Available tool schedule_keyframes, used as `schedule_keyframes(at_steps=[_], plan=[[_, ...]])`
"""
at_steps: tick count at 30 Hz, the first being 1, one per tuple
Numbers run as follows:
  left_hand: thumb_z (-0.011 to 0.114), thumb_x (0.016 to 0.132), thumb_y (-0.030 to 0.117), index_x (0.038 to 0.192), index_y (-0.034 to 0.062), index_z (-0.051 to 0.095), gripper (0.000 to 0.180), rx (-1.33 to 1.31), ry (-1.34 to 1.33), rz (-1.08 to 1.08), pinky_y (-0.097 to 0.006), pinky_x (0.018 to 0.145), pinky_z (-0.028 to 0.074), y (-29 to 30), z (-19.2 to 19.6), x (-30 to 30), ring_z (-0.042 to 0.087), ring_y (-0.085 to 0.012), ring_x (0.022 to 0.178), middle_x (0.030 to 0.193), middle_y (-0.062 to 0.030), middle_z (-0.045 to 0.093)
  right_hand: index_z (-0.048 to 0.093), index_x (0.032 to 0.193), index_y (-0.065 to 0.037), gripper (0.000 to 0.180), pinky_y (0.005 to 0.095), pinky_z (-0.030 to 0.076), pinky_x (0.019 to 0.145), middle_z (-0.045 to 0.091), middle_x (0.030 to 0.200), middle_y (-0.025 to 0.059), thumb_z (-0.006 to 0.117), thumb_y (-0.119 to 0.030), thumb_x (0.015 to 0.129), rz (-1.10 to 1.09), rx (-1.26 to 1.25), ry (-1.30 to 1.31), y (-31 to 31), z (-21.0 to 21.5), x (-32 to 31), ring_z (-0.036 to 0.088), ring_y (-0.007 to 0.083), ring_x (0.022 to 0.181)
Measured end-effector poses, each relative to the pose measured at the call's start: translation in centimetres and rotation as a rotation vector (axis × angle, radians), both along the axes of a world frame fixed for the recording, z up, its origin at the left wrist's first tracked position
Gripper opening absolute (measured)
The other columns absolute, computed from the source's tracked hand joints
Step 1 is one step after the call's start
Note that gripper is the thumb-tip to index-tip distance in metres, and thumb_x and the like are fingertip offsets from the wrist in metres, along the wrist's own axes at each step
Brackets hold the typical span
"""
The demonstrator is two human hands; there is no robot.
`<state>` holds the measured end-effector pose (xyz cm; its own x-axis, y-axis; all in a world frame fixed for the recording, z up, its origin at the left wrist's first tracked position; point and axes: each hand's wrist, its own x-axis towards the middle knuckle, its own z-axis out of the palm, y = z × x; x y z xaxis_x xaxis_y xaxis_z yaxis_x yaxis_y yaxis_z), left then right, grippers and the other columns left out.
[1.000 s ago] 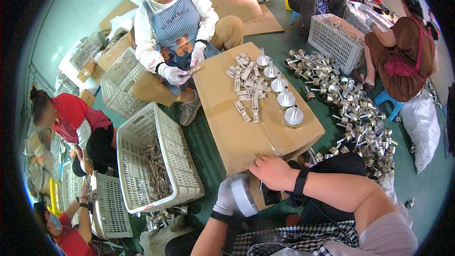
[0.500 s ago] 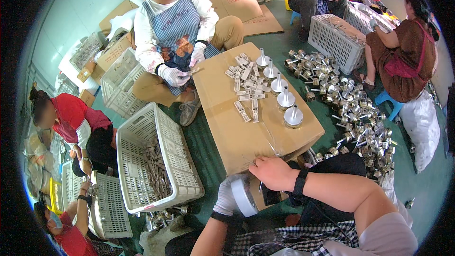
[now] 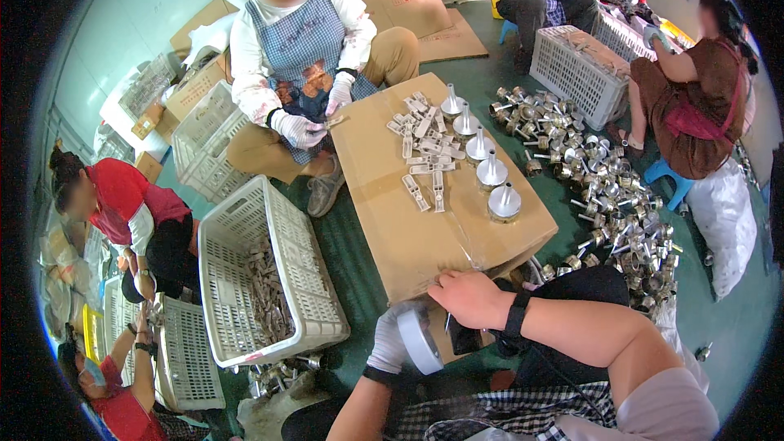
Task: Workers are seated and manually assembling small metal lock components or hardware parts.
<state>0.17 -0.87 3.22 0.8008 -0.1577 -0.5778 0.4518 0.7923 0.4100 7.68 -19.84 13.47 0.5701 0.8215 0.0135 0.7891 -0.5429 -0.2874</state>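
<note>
My left hand (image 3: 390, 341), in a white glove, grips a pale grey ring that looks like a roll of tape (image 3: 419, 343), just below the near edge of the cardboard box (image 3: 408, 237). My bare right hand (image 3: 467, 298) is closed at that same edge, its fingertips against the cardboard; anything between them is hidden. Under the right wrist, a dark object (image 3: 465, 339) shows in part. On the box top lie several loose metal clips (image 3: 423, 143). Several silver funnel-shaped parts (image 3: 492, 170) stand in a row along its right side.
A white plastic crate (image 3: 214, 278) of metal pieces stands left of the box. Silver metal parts (image 3: 604, 171) are heaped on the floor at right. Across the box sits a co-worker (image 3: 306, 57) with gloved hands; other people work at both sides.
My hands and the grey ring keep almost the same place. At the upper right, a person in brown has shifted an arm, and another person's hands have moved.
</note>
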Motion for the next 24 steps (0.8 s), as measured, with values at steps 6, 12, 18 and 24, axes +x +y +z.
schedule_keyframes(at_steps=[6, 12, 18, 24], plan=[[0.052, 0.083, 0.017, 0.093, -0.0024, 0.059, 0.022, 0.006, -0.002, 0.006, -0.035, 0.063, 0.049, -0.1, 0.0, -0.2, 0.057, -0.0240, 0.067, 0.076, -0.0113, 0.060, 0.052, 0.090, -0.001, 0.019, 0.0383, 0.050, 0.070, 0.056, 0.085, 0.0155, 0.053, -0.006, 0.072, -0.008, 0.007, 0.013, 0.0, -0.5, 0.0, 0.058, 0.0307, 0.086], [0.052, 0.083, 0.020, 0.092, -0.0013, 0.060, 0.024, 0.068, -0.016, -0.016, -0.033, 0.059, 0.048, -0.1, 0.5, 0.0, 0.057, -0.0229, 0.064, 0.074, -0.0100, 0.059, 0.052, 0.091, -0.001, 0.019, 0.0390, 0.049, 0.071, 0.056, 0.086, 0.0154, 0.054, -0.005, 0.072, -0.015, 0.012, 0.032, -0.1, 0.0, 0.0, 0.058, 0.0310, 0.086], [0.052, 0.083, 0.019, 0.093, -0.0020, 0.060, 0.025, -0.070, 0.014, -0.028, -0.034, 0.059, 0.049, 0.2, -0.2, 0.1, 0.057, -0.0218, 0.063, 0.074, -0.0102, 0.059, 0.053, 0.091, -0.001, 0.020, 0.0387, 0.049, 0.071, 0.056, 0.086, 0.0153, 0.054, -0.005, 0.072, -0.004, 0.025, 0.022, -0.1, -0.3, 0.1, 0.058, 0.0310, 0.087], [0.047, 0.086, 0.016, 0.097, -0.0039, 0.059, 0.025, -0.017, -0.094, -0.014, -0.034, 0.061, 0.049, 0.2, -1.0, 0.0, 0.058, -0.0227, 0.066, 0.079, -0.0117, 0.061, 0.054, 0.092, -0.001, 0.019, 0.0394, 0.051, 0.071, 0.057, 0.087, 0.0160, 0.053, -0.006, 0.074, 0.015, 0.022, 0.003, -0.2, -0.4, 0.2, 0.059, 0.0311, 0.087]])
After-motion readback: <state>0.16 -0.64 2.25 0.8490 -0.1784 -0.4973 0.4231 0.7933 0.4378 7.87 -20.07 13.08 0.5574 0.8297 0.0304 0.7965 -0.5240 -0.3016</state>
